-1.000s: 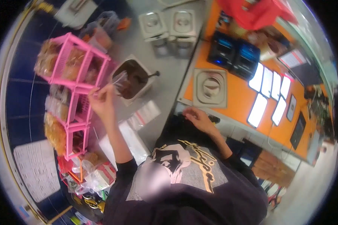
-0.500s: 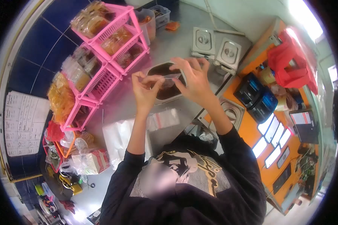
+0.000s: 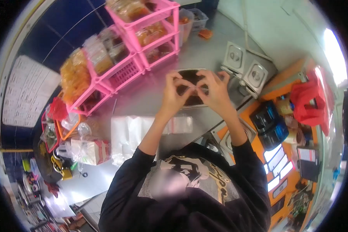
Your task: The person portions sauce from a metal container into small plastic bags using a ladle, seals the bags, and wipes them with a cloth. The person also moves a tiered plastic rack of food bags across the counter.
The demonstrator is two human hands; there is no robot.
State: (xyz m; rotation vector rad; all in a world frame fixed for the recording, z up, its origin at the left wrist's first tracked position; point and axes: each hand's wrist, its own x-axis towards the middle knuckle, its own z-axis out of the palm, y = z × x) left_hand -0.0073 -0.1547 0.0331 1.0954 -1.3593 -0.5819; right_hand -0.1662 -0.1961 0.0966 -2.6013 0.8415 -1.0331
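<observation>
My left hand (image 3: 173, 93) and my right hand (image 3: 217, 92) meet above a metal container (image 3: 195, 107) that holds something dark brown. Thumb and forefinger of each hand are pinched together on a small clear plastic bag (image 3: 193, 88). Only a thin strip of the bag shows between the fingertips, so its contents, if any, cannot be made out. Below my forearms, clear bags with a red stripe (image 3: 181, 125) lie on the steel counter, beside a white plastic stack (image 3: 129, 133).
Pink stacked baskets (image 3: 137, 58) with bagged goods stand left of my hands. Lidded metal containers (image 3: 234, 57) sit at the upper right. An orange shelf (image 3: 259, 162) carries several phones and a dark device (image 3: 268, 121). A box (image 3: 91, 150) stands at the left.
My view has turned and shifted. My hands have drawn closer together, with the right fingers now curled in. The bag, stretched between them before, shows less.
</observation>
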